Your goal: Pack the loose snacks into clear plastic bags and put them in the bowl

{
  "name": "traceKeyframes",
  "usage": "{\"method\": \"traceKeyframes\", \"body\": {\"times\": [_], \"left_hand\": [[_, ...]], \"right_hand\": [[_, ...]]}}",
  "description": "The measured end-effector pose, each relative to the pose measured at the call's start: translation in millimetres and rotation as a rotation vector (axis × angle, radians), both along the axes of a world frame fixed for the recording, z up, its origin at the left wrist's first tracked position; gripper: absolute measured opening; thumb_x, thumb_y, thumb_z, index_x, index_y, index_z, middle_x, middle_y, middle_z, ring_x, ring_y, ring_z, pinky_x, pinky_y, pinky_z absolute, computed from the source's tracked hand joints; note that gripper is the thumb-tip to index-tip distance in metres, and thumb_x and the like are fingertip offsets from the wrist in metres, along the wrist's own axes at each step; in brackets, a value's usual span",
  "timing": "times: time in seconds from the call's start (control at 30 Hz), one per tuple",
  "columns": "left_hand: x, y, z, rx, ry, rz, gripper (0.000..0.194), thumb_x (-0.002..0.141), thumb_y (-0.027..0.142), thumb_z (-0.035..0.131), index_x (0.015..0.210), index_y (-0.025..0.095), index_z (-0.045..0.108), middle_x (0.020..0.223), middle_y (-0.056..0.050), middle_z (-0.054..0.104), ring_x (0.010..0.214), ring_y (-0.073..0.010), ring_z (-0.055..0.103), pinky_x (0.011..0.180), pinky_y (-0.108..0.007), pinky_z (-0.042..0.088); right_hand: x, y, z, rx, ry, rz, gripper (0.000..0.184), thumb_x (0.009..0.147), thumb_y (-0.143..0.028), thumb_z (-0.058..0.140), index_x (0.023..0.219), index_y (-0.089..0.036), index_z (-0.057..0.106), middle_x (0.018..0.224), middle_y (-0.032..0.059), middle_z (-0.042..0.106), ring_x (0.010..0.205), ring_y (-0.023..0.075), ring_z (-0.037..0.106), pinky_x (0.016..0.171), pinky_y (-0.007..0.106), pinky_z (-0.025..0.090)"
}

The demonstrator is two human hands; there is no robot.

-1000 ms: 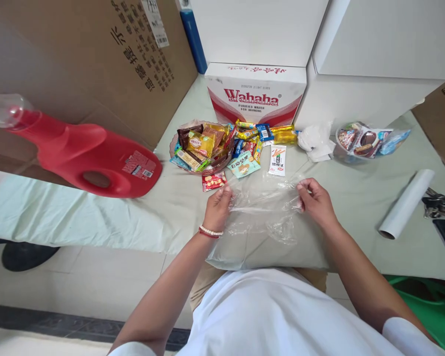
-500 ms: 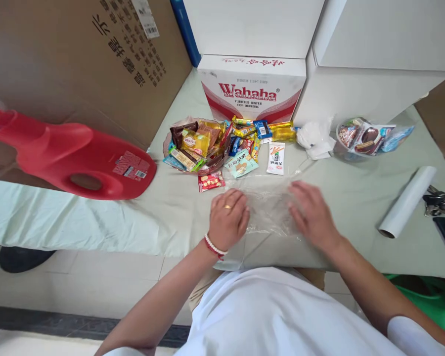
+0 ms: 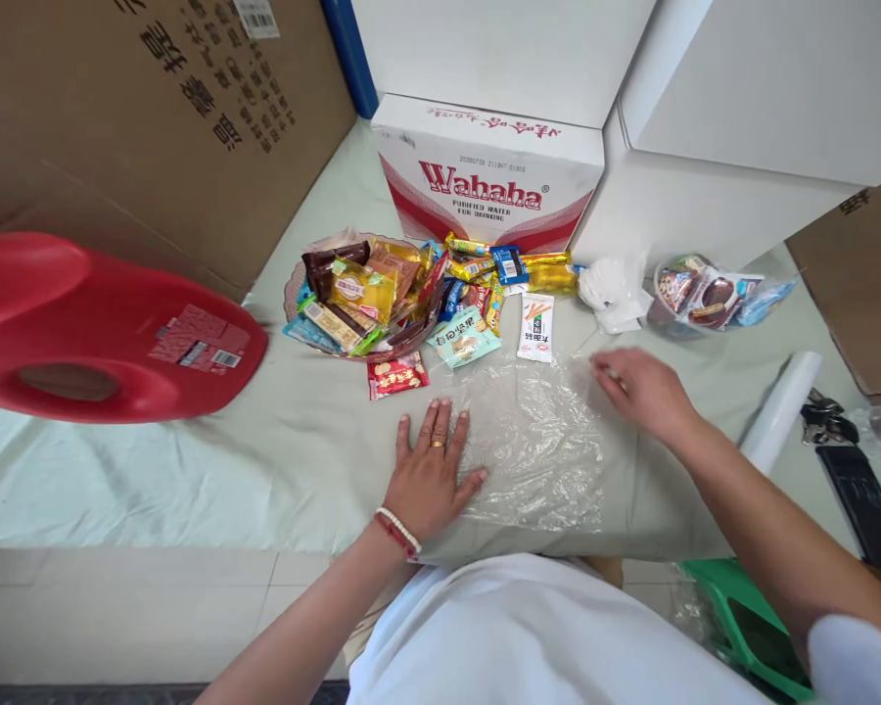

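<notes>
Plastic film (image 3: 533,446) has spread flatter beside the left hand (image 3: 426,485), seemingly touching.

The left hand (image 3: 424,480) lay flat, palm down, just below the frame's centre, its fingers (image 3: 439,426) spread and pointing upward, its forearm (image 3: 323,602) slanting up from the bottom edge. Right of centre, the right hand (image 3: 647,392) had bent fingers pointing leftward; its forearm (image 3: 764,514) ran toward the lower right.

Plastic film (image 3: 535,450) lies before snack packets (image 3: 466,339)
</notes>
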State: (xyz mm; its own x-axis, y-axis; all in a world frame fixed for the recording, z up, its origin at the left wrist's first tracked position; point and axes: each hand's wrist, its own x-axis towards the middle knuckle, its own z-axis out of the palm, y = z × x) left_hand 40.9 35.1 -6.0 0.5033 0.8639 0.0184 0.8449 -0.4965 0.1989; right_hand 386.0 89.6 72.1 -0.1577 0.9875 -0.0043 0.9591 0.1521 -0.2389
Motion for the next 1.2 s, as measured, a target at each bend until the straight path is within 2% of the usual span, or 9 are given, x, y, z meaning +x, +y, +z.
{"method": "traceKeyframes", "body": {"times": [0.17,0.23,0.33,0.5,0.6,0.73,0.87,1.0,1.2], "left_hand": [[-2.8,4.2,0.8,-0.006,-0.03,-0.012,0.08,0.095,0.059,0.051,0.16,0.016,0.035,0.168,-0.022,0.024,0.156,-0.0384,0.025,0.125,-0.066,0.008],[-3.0,0.6,0.6,-0.011,-0.054,0.004,0.078,0.096,0.057,0.049,0.161,0.017,0.032,0.167,-0.02,0.026,0.156,-0.0369,0.027,0.125,-0.064,0.007],[1.4,-11.8,-0.6,-0.016,-0.089,0.064,0.073,0.099,0.05,0.045,0.161,0.016,0.03,0.166,-0.019,0.03,0.154,-0.0354,0.031,0.126,-0.064,0.004],[12.0,-29.3,-2.0,-0.027,-0.12,0.131,0.067,0.102,0.044,0.04,0.161,0.013,0.031,0.166,-0.02,0.031,0.154,-0.0331,0.031,0.126,-0.063,-0.001],[13.6,-29.5,-1.8,-0.035,-0.13,0.145,0.065,0.103,0.043,0.038,0.16,0.014,0.032,0.166,-0.019,0.03,0.154,-0.0332,0.031,0.126,-0.064,0.0],[11.7,-28.0,-2.2,-0.031,-0.164,0.151,0.064,0.104,0.042,0.037,0.161,0.015,0.03,0.166,-0.019,0.029,0.153,-0.0328,0.034,0.126,-0.063,0.006],[4.5,-29.6,-0.4,0.031,-0.197,0.192,0.062,0.103,0.038,0.041,0.161,0.017,0.032,0.168,-0.018,0.027,0.155,-0.0333,0.029,0.124,-0.058,0.018],[-13.2,-26.1,5.3,0.116,-0.17,0.092,0.054,0.101,0.029,0.046,0.155,0.026,0.044,0.164,-0.012,0.038,0.156,-0.034,0.026,0.125,-0.061,0.009],[-50.6,-9.2,5.7,-0.07,-0.174,-0.187,0.057,0.099,0.028,0.044,0.155,0.025,0.039,0.15,-0.011,0.058,0.144,-0.0273,0.048,0.126,-0.058,0.007]], "right_hand": [[-40.3,155.8,-3.0,0.033,-0.259,-0.094,0.054,0.091,-0.022,0.053,0.144,-0.016,0.05,0.141,0.024,0.057,0.102,0.0333,0.067,0.079,0.043,0.051],[-49.9,188.1,-6.8,-0.051,-0.313,-0.096,0.051,0.089,-0.023,0.057,0.139,-0.013,0.055,0.132,0.0253,0.061,0.101,0.0337,0.067,0.081,0.043,0.05],[-54.1,195.3,2.0,-0.035,-0.328,-0.068,0.037,0.09,-0.027,0.061,0.125,-0.015,0.064,0.116,0.0206,0.068,0.101,0.0328,0.066,0.082,0.041,0.048],[-51.4,123.6,58.6,0.212,-0.177,-0.067,0.046,0.094,-0.037,0.059,0.135,-0.016,0.06,0.118,0.0157,0.066,0.096,0.0296,0.063,0.081,0.04,0.047],[-57.8,62.2,74.1,0.125,-0.022,0.122,0.051,0.092,-0.049,0.064,0.134,-0.02,0.062,0.108,0.0111,0.068,0.093,0.0276,0.061,0.083,0.039,0.046],[-84.7,3.1,39.1,-0.082,0.007,0.375,0.045,0.094,-0.047,0.064,0.13,-0.021,0.065,0.103,0.0119,0.068,0.097,0.0292,0.056,0.082,0.037,0.045],[-105.9,-19.8,-7.7,-0.166,-0.079,0.397,0.047,0.093,-0.037,0.069,0.135,-0.018,0.062,0.115,0.0146,0.068,0.104,0.0319,0.054,0.088,0.042,0.046],[-90.3,-46.1,-16.6,-0.052,0.102,0.34,0.055,0.095,-0.038,0.066,0.145,-0.02,0.051,0.14,0.017,0.056,0.116,0.0321,0.051,0.099,0.049,0.047],[-48.1,-119.3,-35.8,-0.12,0.379,0.508,0.039,0.096,-0.034,0.066,0.132,-0.02,0.059,0.135,0.0158,0.059,0.129,0.0307,0.049,0.105,0.051,0.049]]}}
